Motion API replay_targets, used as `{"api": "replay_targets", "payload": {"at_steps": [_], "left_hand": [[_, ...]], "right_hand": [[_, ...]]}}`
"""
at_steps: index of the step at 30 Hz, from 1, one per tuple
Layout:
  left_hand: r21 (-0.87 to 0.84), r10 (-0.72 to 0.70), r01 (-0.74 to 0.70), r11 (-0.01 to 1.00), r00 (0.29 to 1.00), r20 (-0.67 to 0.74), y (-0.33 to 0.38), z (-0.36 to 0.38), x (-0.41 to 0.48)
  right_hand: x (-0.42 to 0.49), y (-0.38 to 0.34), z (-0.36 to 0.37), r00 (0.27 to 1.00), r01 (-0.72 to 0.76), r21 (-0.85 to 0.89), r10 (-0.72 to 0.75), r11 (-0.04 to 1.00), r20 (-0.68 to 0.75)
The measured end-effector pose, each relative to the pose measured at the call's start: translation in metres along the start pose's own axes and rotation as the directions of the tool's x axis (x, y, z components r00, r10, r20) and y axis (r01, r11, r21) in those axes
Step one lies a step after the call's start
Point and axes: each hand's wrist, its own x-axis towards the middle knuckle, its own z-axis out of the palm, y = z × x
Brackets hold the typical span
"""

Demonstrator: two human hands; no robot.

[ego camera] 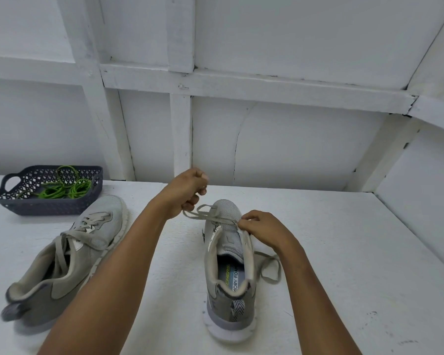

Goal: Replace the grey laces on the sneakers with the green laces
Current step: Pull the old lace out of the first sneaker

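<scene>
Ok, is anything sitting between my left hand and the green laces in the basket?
Nothing visible blocks it. The green laces lie in the open-topped basket at far left; the other sneaker's toe lies just in front of the basket, beside the path. The left hand itself grips the grey lace.

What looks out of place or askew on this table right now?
The sneaker by the basket lies tipped on its side, while the other sneaker stands upright. A loop of that upright sneaker's grey lace trails loose on the table beside it. Nothing looks spilled or damaged.
</scene>
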Motion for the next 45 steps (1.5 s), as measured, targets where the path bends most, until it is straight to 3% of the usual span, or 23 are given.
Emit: {"api": "replay_targets", "payload": {"at_steps": [3,6,14,17,19,22,27,30,32,34,37,40,42,44,45], "left_hand": [[0.496,-0.016,-0.046,0.867,0.993,0.119,-0.010,-0.009,0.001],[0.767,-0.132,-0.100,0.634,0.963,0.235,-0.015,-0.015,-0.001],[0.915,-0.248,-0.048,0.401,0.955,0.159,-0.007,-0.023,-0.012],[0.959,-0.202,-0.092,0.267,0.968,0.148,-0.011,-0.018,-0.014],[0.944,-0.062,-0.129,0.303,0.986,0.154,-0.015,-0.014,-0.012],[0.854,0.142,-0.236,0.463,0.971,0.191,-0.022,-0.006,-0.009],[0.833,0.191,-0.316,0.453,0.948,0.255,-0.041,0.009,-0.005],[0.789,0.239,-0.328,0.519,0.942,0.235,-0.043,0.009,-0.004],[0.628,0.234,-0.301,0.718,0.953,0.190,-0.039,0.006,-0.007],[0.321,0.206,-0.246,0.915,0.967,0.151,-0.032,0.002,-0.012],[0.007,0.228,-0.230,0.973,0.968,0.105,-0.025,-0.004,-0.016],[-0.287,0.219,-0.195,0.938,0.974,0.053,-0.021,-0.009,-0.014],[-0.233,0.177,-0.165,0.958,0.984,0.032,-0.023,-0.009,-0.011],[0.081,0.141,-0.145,0.986,0.989,0.050,-0.027,-0.005,-0.008],[0.307,0.119,-0.141,0.941,0.989,0.089,-0.028,-0.003,-0.007]], "right_hand": [[0.000,0.000,0.000,1.000,-0.005,-0.019,0.005,1.000,-0.006],[0.000,0.000,0.000,1.000,-0.009,-0.019,0.009,1.000,-0.003],[0.000,-0.002,0.001,1.000,-0.016,-0.057,0.016,0.998,-0.004],[-0.001,-0.010,0.003,0.999,0.020,-0.157,-0.028,0.987,-0.047],[0.000,-0.015,0.006,0.988,0.105,-0.232,-0.128,0.967,-0.085],[0.002,-0.024,0.009,0.970,0.231,-0.271,-0.244,0.935,-0.015],[0.009,-0.025,0.017,0.955,0.295,-0.350,-0.265,0.889,0.132],[0.008,-0.023,0.018,0.957,0.288,-0.327,-0.257,0.900,0.135],[0.008,-0.022,0.018,0.962,0.269,-0.300,-0.241,0.915,0.128],[0.010,-0.022,0.019,0.967,0.250,-0.302,-0.222,0.920,0.126],[0.014,-0.021,0.020,0.970,0.238,-0.318,-0.209,0.917,0.124],[0.014,-0.020,0.020,0.974,0.223,-0.280,-0.199,0.934,0.110],[0.013,-0.018,0.022,0.973,0.226,-0.263,-0.207,0.938,0.099],[0.012,-0.018,0.023,0.972,0.232,-0.260,-0.215,0.937,0.095],[0.013,-0.018,0.023,0.972,0.233,-0.258,-0.215,0.937,0.096]]}}
